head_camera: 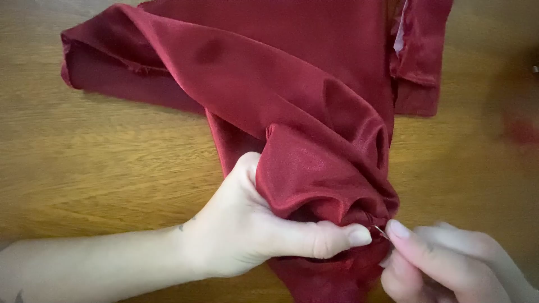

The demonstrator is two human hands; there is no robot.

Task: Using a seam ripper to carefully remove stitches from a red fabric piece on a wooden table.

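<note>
There is one piece of dark red cloth (292,95), one needle (381,230) and two bare hands. The cloth is satin-like, smooth and glossy, catching soft highlights along its ridges; it lies in broad folds across the upper middle of the wooden tabletop (101,163) and narrows into a bunched, puckered gather near the lower middle. At the top right a folded edge shows a paler underside and a slightly frayed rim. The left hand (252,230) comes in from the lower left, its fingers wrapped under the gather and its thumb pressed along the front, so it is clamped on the bunched cloth. The right hand (443,264), blurred at the lower right corner, has thumb and forefinger pinched together on the needle, a thin, short sliver of bright metal whose tip meets the cloth just beside the left thumbnail. Whether any thread runs from it cannot be told. The tabletop is warm brown, with long flowing grain and a dull sheen.
</note>
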